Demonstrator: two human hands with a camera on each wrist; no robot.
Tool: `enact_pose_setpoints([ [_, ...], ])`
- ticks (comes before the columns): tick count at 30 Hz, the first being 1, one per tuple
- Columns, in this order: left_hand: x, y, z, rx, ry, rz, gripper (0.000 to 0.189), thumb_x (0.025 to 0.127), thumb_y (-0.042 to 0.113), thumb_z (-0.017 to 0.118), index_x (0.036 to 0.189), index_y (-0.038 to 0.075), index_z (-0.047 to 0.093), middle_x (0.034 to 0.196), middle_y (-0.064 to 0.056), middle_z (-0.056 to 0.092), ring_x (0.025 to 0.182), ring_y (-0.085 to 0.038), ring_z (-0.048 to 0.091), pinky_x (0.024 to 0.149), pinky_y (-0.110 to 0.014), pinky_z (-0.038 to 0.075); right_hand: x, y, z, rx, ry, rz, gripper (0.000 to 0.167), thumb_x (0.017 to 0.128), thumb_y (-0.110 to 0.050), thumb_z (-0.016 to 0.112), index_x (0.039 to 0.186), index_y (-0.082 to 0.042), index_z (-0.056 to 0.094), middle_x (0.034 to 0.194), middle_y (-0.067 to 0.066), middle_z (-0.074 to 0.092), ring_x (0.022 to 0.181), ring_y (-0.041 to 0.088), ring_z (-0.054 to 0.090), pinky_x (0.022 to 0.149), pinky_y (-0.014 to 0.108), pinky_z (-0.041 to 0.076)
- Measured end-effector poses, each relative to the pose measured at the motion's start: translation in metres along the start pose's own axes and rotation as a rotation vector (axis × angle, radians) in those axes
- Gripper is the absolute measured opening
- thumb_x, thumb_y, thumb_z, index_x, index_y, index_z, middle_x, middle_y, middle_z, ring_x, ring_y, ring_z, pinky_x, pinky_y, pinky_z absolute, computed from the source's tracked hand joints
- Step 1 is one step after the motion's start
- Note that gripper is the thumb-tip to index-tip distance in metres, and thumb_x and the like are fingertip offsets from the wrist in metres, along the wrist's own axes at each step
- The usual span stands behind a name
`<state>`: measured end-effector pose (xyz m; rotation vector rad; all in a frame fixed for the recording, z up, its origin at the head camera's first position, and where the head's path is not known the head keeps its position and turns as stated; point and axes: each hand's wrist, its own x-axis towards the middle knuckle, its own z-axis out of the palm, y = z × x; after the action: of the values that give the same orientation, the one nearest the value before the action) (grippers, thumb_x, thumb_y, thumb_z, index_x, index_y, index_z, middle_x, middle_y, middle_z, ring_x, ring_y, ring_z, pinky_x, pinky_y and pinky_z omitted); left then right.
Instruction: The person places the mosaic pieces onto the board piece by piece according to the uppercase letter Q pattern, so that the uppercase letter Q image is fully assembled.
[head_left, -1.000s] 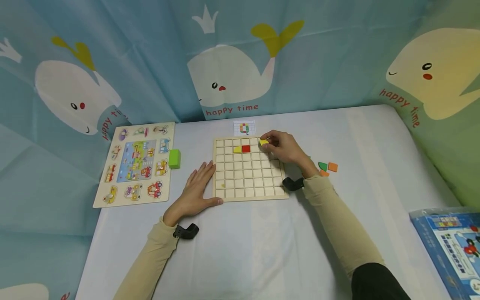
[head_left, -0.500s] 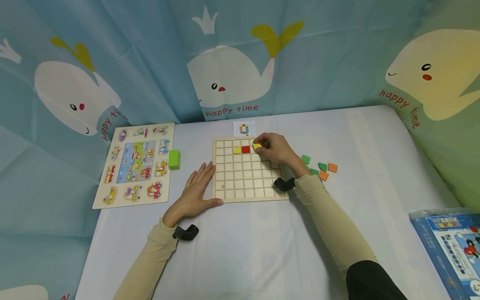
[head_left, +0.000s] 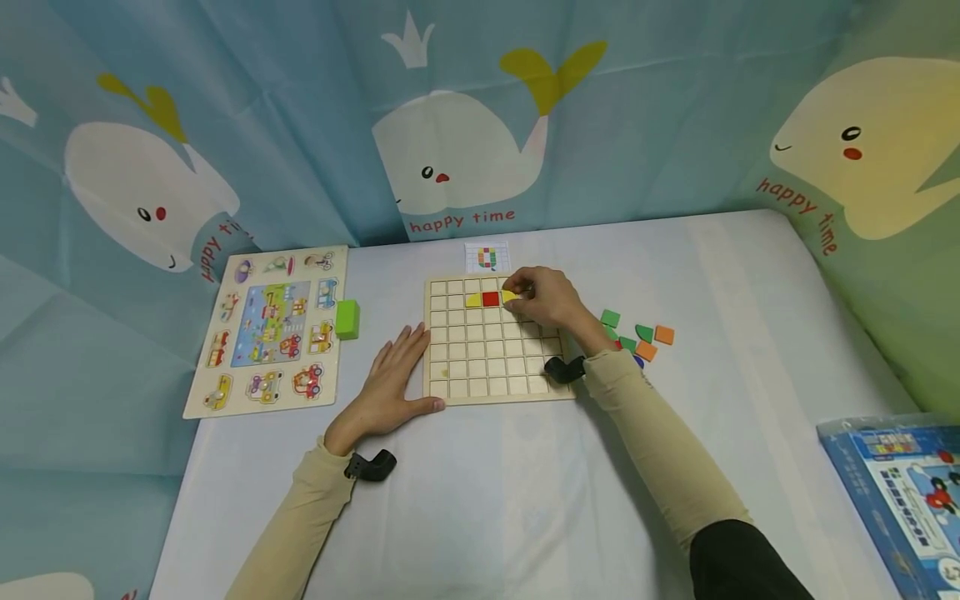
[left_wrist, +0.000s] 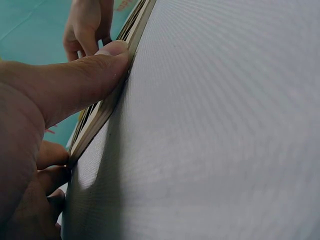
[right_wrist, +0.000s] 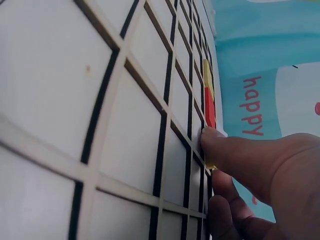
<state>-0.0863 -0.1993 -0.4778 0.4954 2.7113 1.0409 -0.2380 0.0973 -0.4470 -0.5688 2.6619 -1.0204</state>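
A wooden grid board (head_left: 495, 367) lies on the white table. In its second row sit a yellow piece (head_left: 474, 300) and a red square (head_left: 491, 298). My right hand (head_left: 527, 294) pinches a second yellow piece (head_left: 509, 296) and holds it down in the cell just right of the red square. The right wrist view has a fingertip (right_wrist: 220, 145) on the board beside the red square (right_wrist: 210, 112). My left hand (head_left: 401, 360) lies flat on the table, its thumb (left_wrist: 80, 75) pressed against the board's front left edge (left_wrist: 107, 107).
Loose green and orange pieces (head_left: 637, 337) lie right of the board. A small pattern card (head_left: 487, 257) sits behind it. A vehicle puzzle (head_left: 273, 329) and a green block (head_left: 347, 318) are at the left. A blue box (head_left: 900, 492) is at the front right corner.
My right hand moved left and down with the yellow piece, from the board's top right area to the cell beside the red square. The left hand stayed put.
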Motion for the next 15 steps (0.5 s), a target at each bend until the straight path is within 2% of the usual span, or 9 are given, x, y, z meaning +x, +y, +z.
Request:
enact_pose_setpoints([
  [7, -0.0012, 0.0014, -0.0001, -0.008, 0.003, -0.003, 0.109, 0.088, 0.035, 0.086, 0.169, 0.004, 0.021, 0.179, -0.013, 0.012, 0.166, -0.035, 0.002, 0.131, -0.059, -0.001, -0.0029, 0.0023, -0.0010, 0.068, 0.005, -0.008, 0.022, 0.097, -0.013, 0.076, 0.115, 0.000, 0.075, 0.109, 0.017, 0.073, 0.100, 0.032, 0.070, 0.093, 0.044, 0.054],
  [15, 0.0003, 0.0003, 0.0000, -0.005, 0.006, 0.005, 0.108, 0.088, 0.035, 0.086, 0.169, 0.004, 0.021, 0.179, -0.012, 0.012, 0.167, -0.034, 0.002, 0.131, -0.058, -0.001, -0.0020, -0.0003, -0.0010, 0.029, 0.016, -0.006, 0.020, 0.096, -0.013, 0.078, 0.112, -0.002, 0.075, 0.102, 0.014, 0.072, 0.093, 0.028, 0.068, 0.086, 0.040, 0.050],
])
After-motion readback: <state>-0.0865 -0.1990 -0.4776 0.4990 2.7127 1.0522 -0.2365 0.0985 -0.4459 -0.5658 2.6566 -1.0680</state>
